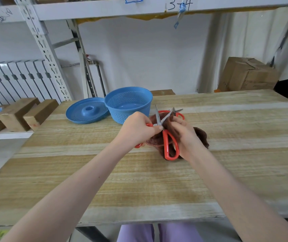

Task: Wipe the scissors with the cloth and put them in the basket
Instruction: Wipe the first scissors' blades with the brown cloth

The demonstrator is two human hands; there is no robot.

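Note:
My left hand [138, 130] grips a pair of red-handled scissors [170, 145] near the pivot, blades spread open and pointing up and away. My right hand [185, 135] holds a brown cloth [201, 135] bunched against one blade. More of the cloth lies on the table under both hands. A second pair of red-handled scissors [179, 113] lies on the table just behind, partly hidden by the cloth. The blue perforated basket [131, 102] stands a little behind and left of my hands, and I see nothing inside it.
The basket's blue lid [87, 112] lies upside down to its left. The wooden table [157, 180] has shelf posts behind it. Cardboard boxes [19, 114] sit on a lower shelf at left, and a larger box [248, 74] at the back right.

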